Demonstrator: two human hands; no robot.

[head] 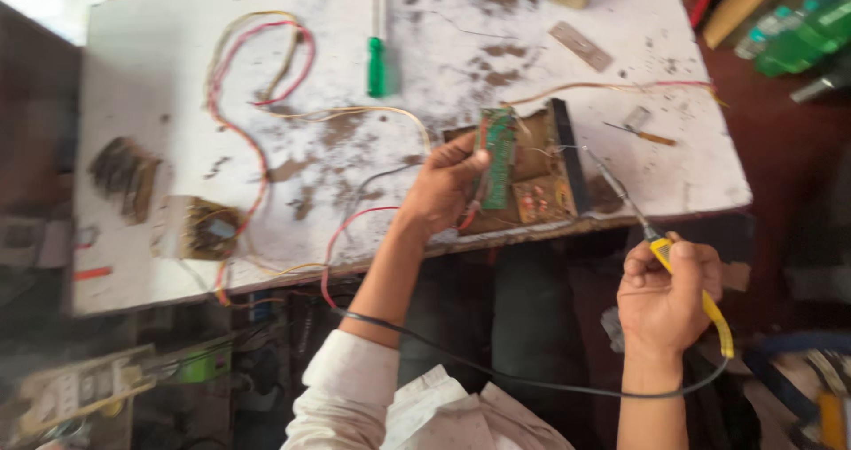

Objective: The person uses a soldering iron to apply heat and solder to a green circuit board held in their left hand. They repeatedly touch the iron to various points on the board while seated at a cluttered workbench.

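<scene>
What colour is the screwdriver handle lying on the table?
Green; the screwdriver shows clearly in the head view, near the table's far edge.

A green circuit board stands upright on edge over a brown board at the table's near edge, right of centre. A yellow-handled soldering iron lies slanted just right, tip pointing far-left toward the boards.

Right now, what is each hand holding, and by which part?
The left hand pinches the green circuit board by its near edge. The right hand grips the soldering iron by its yellow handle.
</scene>
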